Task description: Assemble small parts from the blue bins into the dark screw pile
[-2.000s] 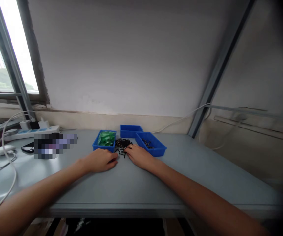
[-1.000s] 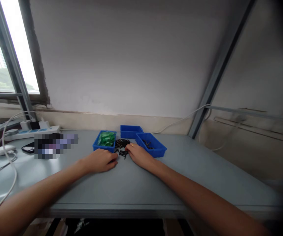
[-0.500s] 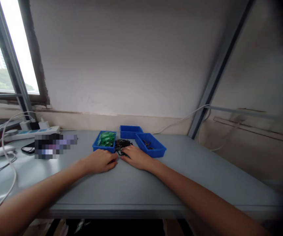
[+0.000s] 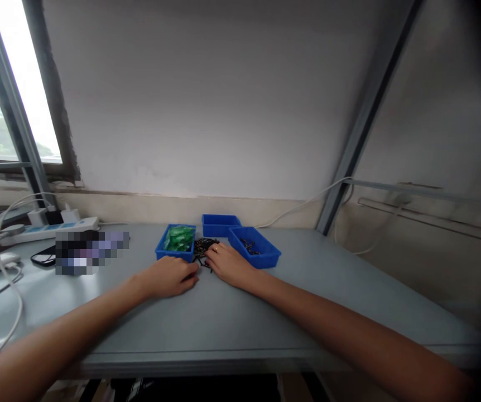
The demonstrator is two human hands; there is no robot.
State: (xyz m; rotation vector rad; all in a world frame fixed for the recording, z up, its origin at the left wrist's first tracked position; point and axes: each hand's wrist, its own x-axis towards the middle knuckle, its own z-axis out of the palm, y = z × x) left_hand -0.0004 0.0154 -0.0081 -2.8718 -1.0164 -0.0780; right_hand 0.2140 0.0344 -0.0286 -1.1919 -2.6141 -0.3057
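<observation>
right hand (image 4: 230, 264) touching small black parts (image 4: 204, 247)

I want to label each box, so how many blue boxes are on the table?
3: one with green packets, one behind the dark pile, one beside the right hand.

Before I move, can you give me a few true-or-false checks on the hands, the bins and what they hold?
1. The right hand is at the pile of dark pieces. True.
2. The green items are in the right bin. False: the green items are in the left bin.
3. The right bin holds small dark pieces. True.
4. The left hand is inside the left bin. False: the left hand is in front of it.
</observation>
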